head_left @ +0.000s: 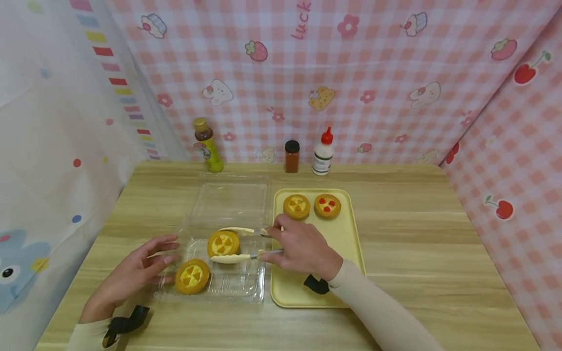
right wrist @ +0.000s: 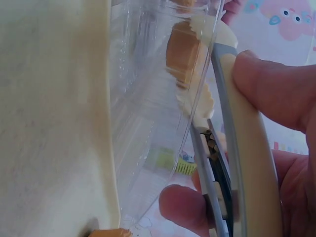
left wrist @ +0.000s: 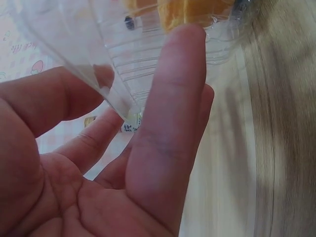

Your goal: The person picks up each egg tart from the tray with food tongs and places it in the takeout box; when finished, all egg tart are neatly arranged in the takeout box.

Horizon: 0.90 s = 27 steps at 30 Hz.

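My right hand (head_left: 303,243) grips cream-and-grey tongs (right wrist: 252,158) over the tray's left side. The tongs' scalloped tips stand on either side of a round yellow tart (head_left: 223,243) in the clear plastic container (head_left: 237,287). Another tart (head_left: 192,276) lies at the container's front left. Beside the container's left edge is my left hand (head_left: 136,270), fingers bent loosely; in the left wrist view, fingers show on both sides of the clear wall. Whether they press it, I cannot tell. On the yellow tray (head_left: 316,297) are an orange-topped tart (head_left: 296,207) and a red-dotted tart (head_left: 327,205).
The container's clear lid (head_left: 232,200) lies folded back behind it. Along the table's back edge stand a green-labelled bottle (head_left: 210,151), a black-capped spice jar (head_left: 291,157) and a white bottle with a red nozzle (head_left: 323,155). A pink checked cloth (head_left: 290,78) hangs behind.
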Each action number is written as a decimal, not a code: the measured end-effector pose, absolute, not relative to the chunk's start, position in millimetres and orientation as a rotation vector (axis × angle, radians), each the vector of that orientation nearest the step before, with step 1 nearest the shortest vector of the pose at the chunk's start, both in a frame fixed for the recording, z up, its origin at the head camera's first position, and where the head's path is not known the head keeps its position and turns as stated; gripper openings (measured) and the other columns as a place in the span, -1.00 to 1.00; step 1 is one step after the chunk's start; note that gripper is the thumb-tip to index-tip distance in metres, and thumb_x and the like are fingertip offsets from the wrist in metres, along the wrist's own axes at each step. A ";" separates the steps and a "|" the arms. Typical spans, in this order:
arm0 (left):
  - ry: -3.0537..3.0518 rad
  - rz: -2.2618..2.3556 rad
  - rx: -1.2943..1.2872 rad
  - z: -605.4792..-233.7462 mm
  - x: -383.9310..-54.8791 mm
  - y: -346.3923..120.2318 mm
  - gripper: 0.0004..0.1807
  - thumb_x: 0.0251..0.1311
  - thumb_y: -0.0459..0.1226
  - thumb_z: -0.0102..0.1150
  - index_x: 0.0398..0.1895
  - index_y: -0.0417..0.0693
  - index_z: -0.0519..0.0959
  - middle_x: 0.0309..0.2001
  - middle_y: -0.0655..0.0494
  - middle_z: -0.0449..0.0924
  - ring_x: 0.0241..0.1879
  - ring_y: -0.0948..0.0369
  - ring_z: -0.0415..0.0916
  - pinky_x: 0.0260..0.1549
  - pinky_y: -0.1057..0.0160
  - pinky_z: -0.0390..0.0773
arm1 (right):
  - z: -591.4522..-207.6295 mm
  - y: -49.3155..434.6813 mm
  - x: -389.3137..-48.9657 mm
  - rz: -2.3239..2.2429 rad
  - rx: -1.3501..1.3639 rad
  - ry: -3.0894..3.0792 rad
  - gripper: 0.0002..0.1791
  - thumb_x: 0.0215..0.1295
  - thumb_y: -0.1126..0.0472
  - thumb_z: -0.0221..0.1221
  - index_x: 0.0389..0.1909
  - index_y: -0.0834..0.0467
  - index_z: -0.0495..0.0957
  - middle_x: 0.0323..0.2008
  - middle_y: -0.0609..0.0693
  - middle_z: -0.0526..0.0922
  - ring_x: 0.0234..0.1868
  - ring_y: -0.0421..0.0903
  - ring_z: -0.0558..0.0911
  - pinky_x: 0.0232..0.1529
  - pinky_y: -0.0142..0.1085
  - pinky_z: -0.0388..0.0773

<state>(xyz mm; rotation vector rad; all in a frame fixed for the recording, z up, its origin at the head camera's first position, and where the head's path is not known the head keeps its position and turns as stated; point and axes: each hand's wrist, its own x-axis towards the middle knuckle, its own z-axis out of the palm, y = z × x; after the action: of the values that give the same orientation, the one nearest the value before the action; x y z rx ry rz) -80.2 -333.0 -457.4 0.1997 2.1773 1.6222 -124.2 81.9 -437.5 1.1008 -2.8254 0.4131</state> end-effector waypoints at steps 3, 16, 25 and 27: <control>2.171 1.622 0.198 -458.5 -80.6 -333.9 -0.34 0.65 -0.20 0.04 0.64 -0.23 0.09 0.51 -0.48 0.17 0.16 0.48 0.61 -0.10 0.07 0.81 | -437.5 76.4 -123.3 0.392 1.103 -2.854 -0.31 0.33 -0.41 0.29 0.22 0.01 0.71 0.01 -0.09 0.62 -0.47 -0.28 0.46 -0.58 -0.43 0.34; 2.170 1.601 0.164 -458.5 -84.0 -333.8 -0.33 0.64 -0.18 0.05 0.65 -0.19 0.10 0.53 -0.46 0.17 0.14 0.50 0.60 -0.11 0.07 0.82 | -434.5 58.8 -123.6 0.390 1.098 -2.860 -0.38 0.32 -0.40 0.30 0.05 0.03 0.75 -0.18 -0.13 0.49 -0.36 -0.23 0.41 -0.60 -0.43 0.31; 2.167 1.607 0.191 -458.2 -84.0 -332.7 -0.35 0.65 -0.21 0.04 0.64 -0.22 0.10 0.51 -0.49 0.17 0.15 0.49 0.61 -0.12 0.07 0.82 | -434.3 57.1 -124.3 0.348 1.108 -2.883 -0.34 0.31 -0.43 0.29 0.09 0.03 0.73 -0.14 -0.11 0.51 -0.34 -0.24 0.43 -0.58 -0.43 0.33; 2.172 1.600 0.189 -457.8 -84.3 -332.3 -0.35 0.65 -0.20 0.04 0.64 -0.21 0.11 0.51 -0.49 0.18 0.14 0.50 0.61 -0.12 0.07 0.82 | -433.2 58.6 -124.8 0.328 1.123 -2.876 -0.33 0.30 -0.44 0.29 0.10 0.04 0.73 -0.12 -0.11 0.51 -0.32 -0.23 0.43 -0.57 -0.43 0.34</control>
<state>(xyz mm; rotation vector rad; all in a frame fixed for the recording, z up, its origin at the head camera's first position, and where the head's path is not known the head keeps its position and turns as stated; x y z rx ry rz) -84.3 -332.3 -457.8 0.1889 2.1724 1.5998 -124.8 58.6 -433.2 1.1231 -2.8763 0.3276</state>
